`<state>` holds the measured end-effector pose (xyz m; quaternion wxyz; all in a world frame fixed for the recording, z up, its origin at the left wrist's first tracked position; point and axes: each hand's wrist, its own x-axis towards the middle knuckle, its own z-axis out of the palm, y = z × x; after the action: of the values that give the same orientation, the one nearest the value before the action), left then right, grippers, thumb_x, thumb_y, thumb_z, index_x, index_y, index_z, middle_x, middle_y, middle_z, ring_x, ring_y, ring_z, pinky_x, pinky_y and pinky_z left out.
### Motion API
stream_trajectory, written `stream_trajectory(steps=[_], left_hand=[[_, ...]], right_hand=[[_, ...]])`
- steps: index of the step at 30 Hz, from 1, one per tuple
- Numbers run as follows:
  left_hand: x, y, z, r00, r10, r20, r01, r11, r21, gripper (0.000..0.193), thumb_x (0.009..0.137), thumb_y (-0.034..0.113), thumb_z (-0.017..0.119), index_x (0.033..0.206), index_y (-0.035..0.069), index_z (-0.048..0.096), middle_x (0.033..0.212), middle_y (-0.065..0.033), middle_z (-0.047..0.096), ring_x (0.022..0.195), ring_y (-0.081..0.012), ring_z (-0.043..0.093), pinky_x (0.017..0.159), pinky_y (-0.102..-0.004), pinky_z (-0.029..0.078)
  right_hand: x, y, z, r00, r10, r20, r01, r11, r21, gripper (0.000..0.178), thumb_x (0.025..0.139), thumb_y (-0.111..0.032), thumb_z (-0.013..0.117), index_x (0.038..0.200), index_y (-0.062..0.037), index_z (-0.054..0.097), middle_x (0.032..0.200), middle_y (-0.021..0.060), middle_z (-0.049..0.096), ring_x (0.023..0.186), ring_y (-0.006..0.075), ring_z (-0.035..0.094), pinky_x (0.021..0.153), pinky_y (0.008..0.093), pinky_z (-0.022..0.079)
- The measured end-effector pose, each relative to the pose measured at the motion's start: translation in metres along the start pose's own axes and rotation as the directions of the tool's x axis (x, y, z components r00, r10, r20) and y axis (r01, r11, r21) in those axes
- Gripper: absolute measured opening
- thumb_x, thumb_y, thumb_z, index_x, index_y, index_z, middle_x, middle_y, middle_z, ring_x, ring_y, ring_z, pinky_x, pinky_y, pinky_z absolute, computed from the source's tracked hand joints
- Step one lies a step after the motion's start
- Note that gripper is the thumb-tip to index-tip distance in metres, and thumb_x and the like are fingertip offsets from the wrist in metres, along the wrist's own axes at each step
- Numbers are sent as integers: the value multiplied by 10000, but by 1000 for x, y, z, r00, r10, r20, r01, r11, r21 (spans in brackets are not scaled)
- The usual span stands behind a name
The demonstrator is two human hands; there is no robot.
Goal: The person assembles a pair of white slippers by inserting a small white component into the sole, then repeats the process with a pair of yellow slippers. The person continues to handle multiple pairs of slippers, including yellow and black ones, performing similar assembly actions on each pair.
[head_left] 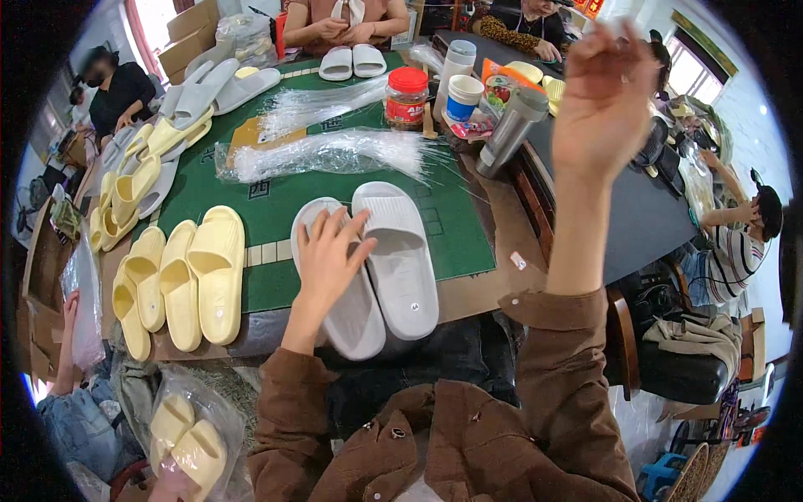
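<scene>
A pair of light grey slippers lies side by side on the green mat (468, 251) in front of me, the right grey slipper (406, 284) a little farther forward than the left grey slipper (351, 314). Across the strap of the left one rests my left hand (328, 255), its fingers spread, with a fingertip near the right slipper's strap. My right hand (604, 109) is raised high above the table's right side, away from the slippers. Motion smears its fingers, so whether it holds anything is unclear. Beyond the slippers lies a bundle of clear plastic ties (335, 159) in a bag.
Yellow slippers (216, 276) line the left, with more grey slippers (201, 88) piled behind. A red-lidded jar (406, 99), a paper cup (462, 98) and a steel flask (512, 132) stand at the back right. At lower left, another person's hand touches bagged yellow slippers (196, 448). Co-workers sit around.
</scene>
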<state>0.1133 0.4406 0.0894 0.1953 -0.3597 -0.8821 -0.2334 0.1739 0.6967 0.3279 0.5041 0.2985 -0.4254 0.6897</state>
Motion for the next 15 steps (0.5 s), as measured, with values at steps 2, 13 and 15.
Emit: stream_trajectory(steps=[2,13,15], left_hand=[[-1,10,9,1000,5,-23,-5,1000,2,457,861,380,622,1286,224,562,1290,-128,535,1238,-368,436,1016,-629,252],[2,56,21,999,-25,-23,25,999,20,492,845,346,636,1307,204,539,1307,-130,499,1248,-377,410,1029,-608,255],[1,52,22,1000,-8,-13,8,1000,-2,486,859,355,618,1315,211,535,1319,-125,499,1249,-376,410,1041,-581,261]], right_hand=[[-34,37,-24,963,202,-179,-213,976,-45,305,990,-234,446,1122,10,571,1004,122,635,843,177,584,831,313,483],[-216,125,-67,622,630,-466,-727,685,-44,282,893,14,486,1166,81,470,1059,160,586,986,208,609,915,292,504],[-224,123,-67,701,597,-391,-698,686,-203,234,911,8,480,1131,85,499,1076,158,597,1020,208,605,950,293,483]])
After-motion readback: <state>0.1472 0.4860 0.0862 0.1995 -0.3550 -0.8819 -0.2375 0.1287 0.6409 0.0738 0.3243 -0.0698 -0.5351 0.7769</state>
